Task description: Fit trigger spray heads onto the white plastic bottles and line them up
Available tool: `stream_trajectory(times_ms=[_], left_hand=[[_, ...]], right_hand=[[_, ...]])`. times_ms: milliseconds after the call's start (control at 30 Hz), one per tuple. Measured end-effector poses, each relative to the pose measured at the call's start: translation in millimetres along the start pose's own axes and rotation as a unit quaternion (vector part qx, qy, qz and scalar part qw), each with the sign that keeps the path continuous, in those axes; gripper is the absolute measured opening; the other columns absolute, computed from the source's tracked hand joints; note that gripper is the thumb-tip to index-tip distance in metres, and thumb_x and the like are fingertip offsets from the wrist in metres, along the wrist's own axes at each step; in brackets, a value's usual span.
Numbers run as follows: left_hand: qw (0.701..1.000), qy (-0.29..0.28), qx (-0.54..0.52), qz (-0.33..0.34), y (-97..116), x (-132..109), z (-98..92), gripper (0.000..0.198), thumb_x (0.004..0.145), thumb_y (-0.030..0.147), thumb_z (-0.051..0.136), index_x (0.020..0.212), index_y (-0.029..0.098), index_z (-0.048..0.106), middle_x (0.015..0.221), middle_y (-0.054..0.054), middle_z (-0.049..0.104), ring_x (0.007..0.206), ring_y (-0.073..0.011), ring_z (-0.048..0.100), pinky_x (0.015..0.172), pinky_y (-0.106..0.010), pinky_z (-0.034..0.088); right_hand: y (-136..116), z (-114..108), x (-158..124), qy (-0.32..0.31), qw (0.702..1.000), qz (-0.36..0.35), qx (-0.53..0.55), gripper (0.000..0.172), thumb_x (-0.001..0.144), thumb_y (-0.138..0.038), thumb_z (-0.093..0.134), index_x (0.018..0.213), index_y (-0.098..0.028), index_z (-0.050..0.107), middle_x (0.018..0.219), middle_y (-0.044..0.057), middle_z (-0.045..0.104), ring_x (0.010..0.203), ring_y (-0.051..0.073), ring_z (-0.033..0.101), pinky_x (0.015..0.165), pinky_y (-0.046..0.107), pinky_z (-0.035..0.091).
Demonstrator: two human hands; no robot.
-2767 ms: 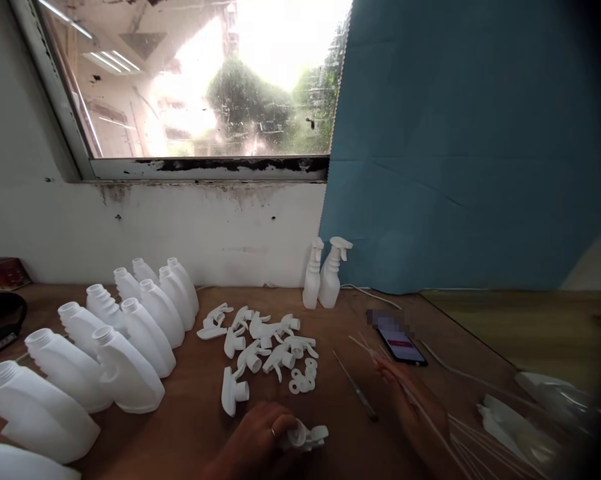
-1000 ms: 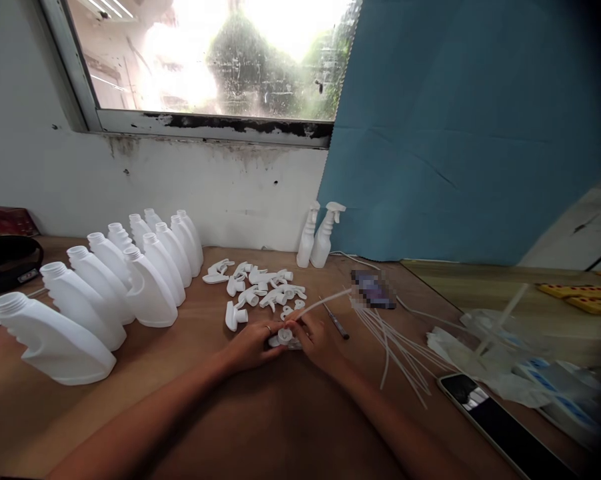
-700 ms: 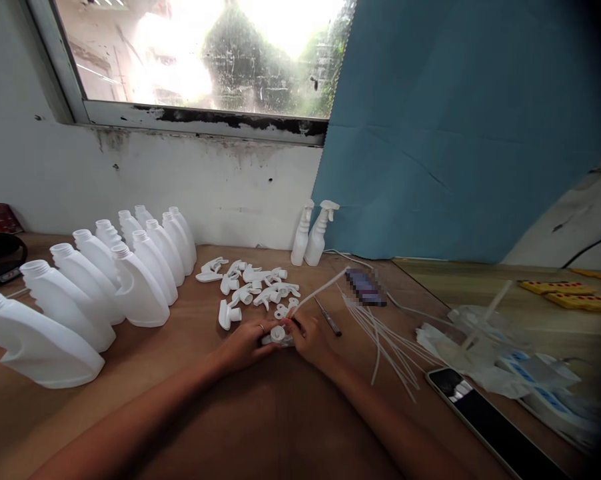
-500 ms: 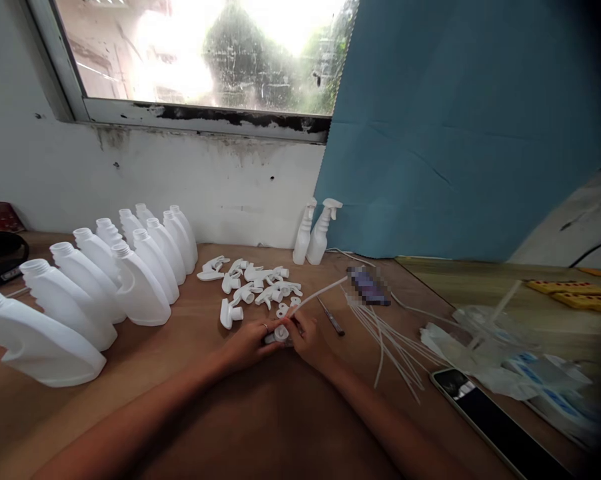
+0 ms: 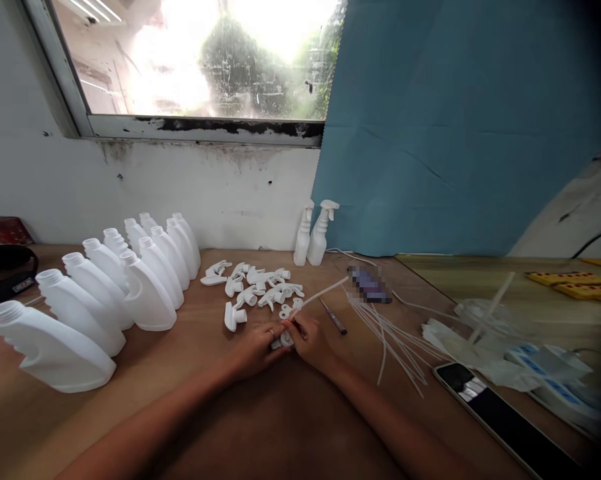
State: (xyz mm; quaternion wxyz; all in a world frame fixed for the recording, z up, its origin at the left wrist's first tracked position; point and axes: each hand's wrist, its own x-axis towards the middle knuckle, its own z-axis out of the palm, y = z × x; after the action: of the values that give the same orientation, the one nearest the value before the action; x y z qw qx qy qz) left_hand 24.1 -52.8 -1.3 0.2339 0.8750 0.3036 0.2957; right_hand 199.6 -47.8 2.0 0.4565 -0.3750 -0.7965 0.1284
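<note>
My left hand [image 5: 255, 347] is closed around a white spray trigger head [image 5: 283, 341] resting on the brown table [image 5: 280, 427]. My right hand [image 5: 310, 339] pinches a thin white tube [image 5: 320, 294] whose near end meets the trigger head; the tube slants up and away to the right. Both hands touch at the middle of the table. Just beyond them lies a heap of loose white trigger heads [image 5: 260, 293] and a few small white rings [image 5: 285, 310].
Several open white bottles [image 5: 110, 287] stand in rows at the left. Two assembled spray bottles [image 5: 315, 233] stand by the wall. Loose white tubes [image 5: 395, 340], a small metal tool [image 5: 333, 316], two phones [image 5: 485, 400] and plastic bags [image 5: 480, 333] lie at the right.
Earlier my right hand lay on the loose tubes at the right. It has since brought one tube to the trigger head in my left hand, and both hands have stayed together there.
</note>
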Motion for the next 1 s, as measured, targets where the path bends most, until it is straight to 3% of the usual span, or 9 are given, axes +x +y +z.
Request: stream_trajectory(times_ms=[233,367,467,533,667,767,900,1000], left_hand=[[0.999,-0.002,-0.045,-0.022,4,0,-4.9,0.039,0.086,0.031,0.056,0.123,0.02,0.055,0.115,-0.008,0.062,0.098,-0.0198,0.058,0.087,-0.029,0.045],[0.992,0.03,-0.106,-0.053,5,-1,-4.5,0.034,0.086,0.035,0.055,0.116,0.019,0.057,0.1,-0.005,0.066,0.081,-0.0163,0.059,0.074,-0.026,0.046],[0.973,0.107,-0.181,-0.099,3,-1,-4.3,0.035,0.086,0.039,0.055,0.113,0.017,0.055,0.091,-0.004,0.064,0.076,-0.015,0.058,0.067,-0.024,0.046],[0.956,0.141,-0.235,-0.109,2,-1,-4.4,0.039,0.085,0.039,0.057,0.118,0.017,0.049,0.092,-0.004,0.064,0.081,-0.016,0.06,0.071,-0.025,0.048],[0.945,0.137,-0.277,-0.105,3,-1,-4.8,0.039,0.085,0.037,0.059,0.117,0.019,0.047,0.095,-0.004,0.065,0.083,-0.0166,0.063,0.074,-0.027,0.05],[0.957,0.156,-0.228,-0.093,6,-1,-10.2,0.037,0.085,0.036,0.058,0.116,0.018,0.051,0.097,-0.006,0.065,0.08,-0.0159,0.063,0.073,-0.027,0.051],[0.962,0.272,-0.011,-0.03,0,-8,-40.2,0.028,0.088,0.028,0.052,0.115,0.02,0.052,0.103,-0.008,0.062,0.091,-0.0181,0.061,0.08,-0.031,0.048],[0.899,0.347,0.265,0.032,-11,-22,-78.0,0.031,0.082,0.022,0.059,0.112,0.023,0.054,0.115,-0.01,0.057,0.112,-0.0262,0.052,0.098,-0.046,0.035]], right_hand=[[-5,-10,-4,-0.007,0.998,0.013,0.061,0.021,0.092,-0.032,0.045,0.077,-0.02,0.054,0.07,0.002,0.057,0.065,0.016,0.054,0.063,0.028,0.042],[-6,-16,-4,-0.021,0.99,0.042,0.13,0.015,0.089,-0.032,0.052,0.096,-0.021,0.059,0.091,0.005,0.06,0.084,0.019,0.056,0.078,0.03,0.044],[-1,-13,-4,-0.03,0.969,0.109,0.219,0.039,0.08,-0.036,0.064,0.115,-0.022,0.053,0.105,0.006,0.059,0.094,0.021,0.057,0.083,0.031,0.044],[2,-8,-5,-0.027,0.943,0.171,0.283,0.044,0.073,-0.039,0.07,0.111,-0.021,0.055,0.102,0.004,0.061,0.091,0.021,0.058,0.078,0.03,0.046],[5,-3,-5,-0.033,0.898,0.258,0.355,0.035,0.065,-0.037,0.077,0.091,-0.02,0.061,0.082,0.0,0.063,0.073,0.017,0.058,0.066,0.028,0.046],[4,-8,-4,-0.003,0.868,0.278,0.413,0.031,0.063,-0.033,0.079,0.083,-0.021,0.058,0.084,-0.001,0.064,0.076,0.018,0.06,0.069,0.029,0.047],[3,-20,1,0.049,0.82,0.284,0.494,0.032,0.068,-0.03,0.076,0.09,-0.023,0.055,0.094,0.001,0.065,0.085,0.02,0.063,0.078,0.033,0.049],[6,-29,7,0.086,0.805,0.272,0.52,0.038,0.07,-0.029,0.074,0.101,-0.025,0.052,0.096,0.001,0.063,0.082,0.02,0.064,0.073,0.035,0.052]])
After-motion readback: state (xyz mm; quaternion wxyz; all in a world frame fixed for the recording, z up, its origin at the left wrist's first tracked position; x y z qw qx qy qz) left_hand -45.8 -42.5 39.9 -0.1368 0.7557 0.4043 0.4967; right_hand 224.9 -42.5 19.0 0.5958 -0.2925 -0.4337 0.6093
